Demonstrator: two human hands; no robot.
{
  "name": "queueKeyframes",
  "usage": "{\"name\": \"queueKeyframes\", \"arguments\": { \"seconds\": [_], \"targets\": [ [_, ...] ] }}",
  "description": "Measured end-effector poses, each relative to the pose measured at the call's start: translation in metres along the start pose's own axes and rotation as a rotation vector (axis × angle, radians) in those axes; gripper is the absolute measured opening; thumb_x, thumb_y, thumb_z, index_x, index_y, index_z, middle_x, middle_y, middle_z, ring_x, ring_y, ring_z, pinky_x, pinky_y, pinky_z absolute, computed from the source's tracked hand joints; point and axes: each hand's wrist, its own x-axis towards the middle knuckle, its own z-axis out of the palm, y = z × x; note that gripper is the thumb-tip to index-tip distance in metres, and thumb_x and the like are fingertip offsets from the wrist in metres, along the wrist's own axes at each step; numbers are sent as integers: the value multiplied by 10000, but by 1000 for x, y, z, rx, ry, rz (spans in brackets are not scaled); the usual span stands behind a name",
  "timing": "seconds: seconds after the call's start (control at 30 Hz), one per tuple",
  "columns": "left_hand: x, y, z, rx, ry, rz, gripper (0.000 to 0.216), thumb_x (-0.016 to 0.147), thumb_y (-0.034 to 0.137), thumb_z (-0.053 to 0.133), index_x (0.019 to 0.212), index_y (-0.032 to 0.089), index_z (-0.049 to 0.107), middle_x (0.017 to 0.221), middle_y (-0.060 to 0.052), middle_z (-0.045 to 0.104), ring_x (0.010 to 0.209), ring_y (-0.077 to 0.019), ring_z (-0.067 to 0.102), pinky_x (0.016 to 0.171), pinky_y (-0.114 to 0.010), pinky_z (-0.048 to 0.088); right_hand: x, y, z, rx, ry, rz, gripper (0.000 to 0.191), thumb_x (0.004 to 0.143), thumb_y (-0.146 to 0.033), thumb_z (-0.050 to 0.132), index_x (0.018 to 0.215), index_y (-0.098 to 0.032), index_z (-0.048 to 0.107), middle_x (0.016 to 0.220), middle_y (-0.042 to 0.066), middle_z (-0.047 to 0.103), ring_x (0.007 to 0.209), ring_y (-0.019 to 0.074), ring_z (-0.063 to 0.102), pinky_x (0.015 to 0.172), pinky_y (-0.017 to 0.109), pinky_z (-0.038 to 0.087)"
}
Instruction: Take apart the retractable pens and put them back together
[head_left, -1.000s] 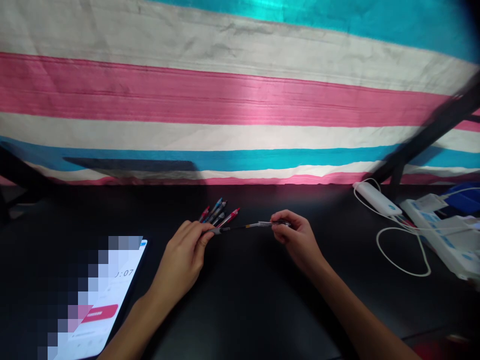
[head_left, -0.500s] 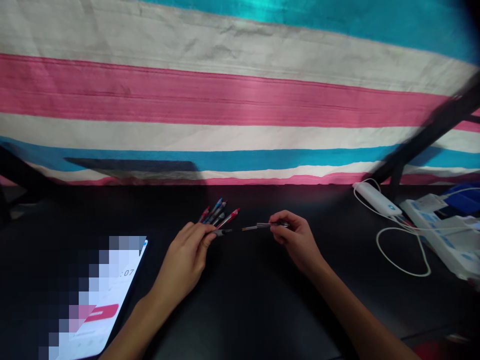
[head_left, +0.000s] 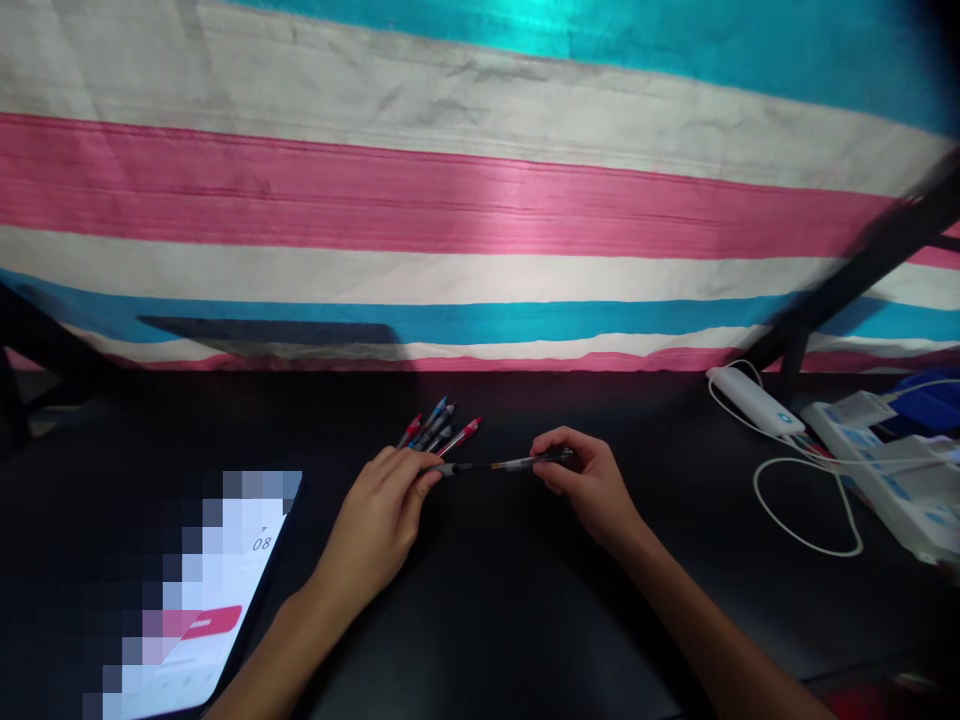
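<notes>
Black-grey pen [head_left: 499, 465]: lies L-R betw. both hands, at or just above the table; middle looks thinner than the ends, can't tell if barrel is one piece or two.
L hand [head_left: 382, 515]: palm down, thumb + fingertips pinched on the pen's L end (grey tip); forearm comes in from bottom L.
R hand [head_left: 589, 482]: fingers curled, clamped on the pen's R end; forearm runs off to bottom R.
Hands vs each other: apart, joined only by the pen.
Pen bundle [head_left: 439, 432]: several pens w/ red, blue + dark ends, fanned on the table just behind L hand's fingertips, pointing up-right; near the held pen's L end, can't tell if touching.
Table [head_left: 480, 620]: black, matte; carries everything.
Tablet [head_left: 225, 600]: lower L, flat on table, near L forearm; screen lit, mostly blurred, a red bar + digits "08" show.
Power bank [head_left: 750, 398]: white, far R near the table's back edge, well apart from R hand.
Cable [head_left: 754, 490]: white, loops from power bank over the table toward the boxes.
Boxes [head_left: 892, 470]: white w/ blue marks, at R edge; sth blue behind them.
Striped cloth [head_left: 480, 200]: pink, white + teal bands, fills the backgrnd behind the table.
Dark bar [head_left: 862, 265]: slants across the cloth, upper R.
</notes>
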Motion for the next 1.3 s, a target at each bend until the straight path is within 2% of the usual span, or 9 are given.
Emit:
{"name": "queueKeyframes", "arguments": {
  "seconds": [0.37,0.6,0.8,0.87,0.93,1.1,1.17,1.23,1.3],
  "targets": [
    [-2,7,6,-95,-20,42,113,896,196,540,984,198,612,937,-32,648,911,-186,567,844,-330,445,-11,-4,17,-245,-102,-181,71,759,-224,695,810,-179,673,806,33,675,675,139,581,604,251,428],
    [-3,5,8,-101,14,109,101,864,162,585,935,209,640,908,-28,658,888,-182,573,830,-337,461,-13,-2,19,-306,-169,-54,200,884,-355,552,872,-188,661,547,-14,611,483,104,511,479,221,362],
    [-3,5,9,-71,23,85,101,867,187,590,950,217,639,904,-29,670,877,-192,570,785,-347,471,-12,-8,13,-354,-253,-146,233,718,-280,740,883,-187,604,689,-12,654,597,115,568,559,218,401],
    [-4,5,9,-71,13,90,99,870,193,586,949,217,641,905,-31,672,877,-193,570,789,-349,475,-12,-8,12,-385,-269,-96,155,793,-322,666,788,-173,621,630,-4,644,540,108,548,520,218,387],
    [-5,4,9,-73,1,91,102,873,192,581,951,216,641,911,-35,673,882,-195,569,804,-356,476,-11,-8,12,-427,-267,-58,277,868,-372,562,698,-165,631,546,-5,597,474,99,496,477,220,357],
    [-6,5,10,-81,0,91,113,877,183,577,964,216,640,917,-36,673,888,-193,558,805,-356,478,-12,-6,14,-420,-257,-169,193,756,-312,700,884,-180,644,656,-20,597,554,102,495,518,216,369],
    [-6,6,10,-91,-6,94,112,878,180,576,960,217,643,915,-33,673,888,-189,555,800,-346,479,-12,-6,14,-450,-294,-164,140,796,-314,658,790,-175,650,624,-17,593,545,100,489,520,220,360],
    [-6,6,10,-99,-13,94,110,876,180,579,956,217,646,912,-30,674,887,-187,551,799,-341,479,-12,-6,14,-490,-313,-160,242,865,-336,573,709,-170,656,595,-10,590,539,102,488,530,229,358],
    [-6,7,10,-99,-22,92,113,874,186,584,962,218,648,913,-29,675,885,-187,548,796,-341,479,-12,-6,15,-487,-305,-186,188,843,-346,606,809,-173,672,641,-8,605,568,110,506,553,232,377]
  ]
}}
